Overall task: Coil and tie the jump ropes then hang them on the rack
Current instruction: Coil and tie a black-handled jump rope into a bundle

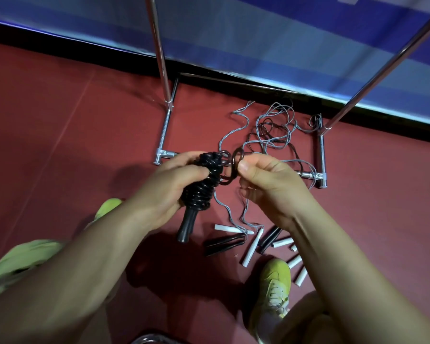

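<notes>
Head view: the left hand (176, 180) grips a black jump rope (201, 181) wound round its handles, held above the red floor (60, 115). The right hand (261, 180) pinches its last loose loop (236, 157). If that pinch slips, I'd expect the springy coil to unwind. Grey ropes (271, 130) lie tangled inside the rack (320, 155) base, nothing hung. No containers here.
</notes>
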A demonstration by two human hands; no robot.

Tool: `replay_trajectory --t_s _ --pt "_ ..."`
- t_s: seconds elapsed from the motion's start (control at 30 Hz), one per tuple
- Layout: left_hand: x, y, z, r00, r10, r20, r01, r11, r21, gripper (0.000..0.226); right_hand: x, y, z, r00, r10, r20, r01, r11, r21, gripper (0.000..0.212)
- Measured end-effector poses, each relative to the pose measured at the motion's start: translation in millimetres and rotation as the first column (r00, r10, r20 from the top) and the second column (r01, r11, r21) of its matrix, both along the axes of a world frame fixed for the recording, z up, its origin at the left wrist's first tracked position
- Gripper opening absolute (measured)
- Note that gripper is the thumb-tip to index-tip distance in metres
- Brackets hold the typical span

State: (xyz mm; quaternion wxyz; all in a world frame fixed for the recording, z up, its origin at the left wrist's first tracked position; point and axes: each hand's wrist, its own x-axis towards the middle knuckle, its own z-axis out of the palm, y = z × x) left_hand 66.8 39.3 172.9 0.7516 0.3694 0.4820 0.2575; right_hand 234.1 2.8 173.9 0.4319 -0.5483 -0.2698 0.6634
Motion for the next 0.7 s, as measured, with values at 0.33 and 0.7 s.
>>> replay_trajectory --t_s 0.33,0.7 --pt "-6 -3 4 0.98 -0.191 -0.051 0.198 0.96 0.199 0.041 11 -1 4 0.962 0.27 0.043 -0.269 0.963 -0.024 0.005" --pt "-8 -8 9 0.926 -0.314 -0.21 0.37 0.866 0.335 0.04 16 -3 5 0.925 0.377 0.041 -0.367 0.918 -0.15 0.013"
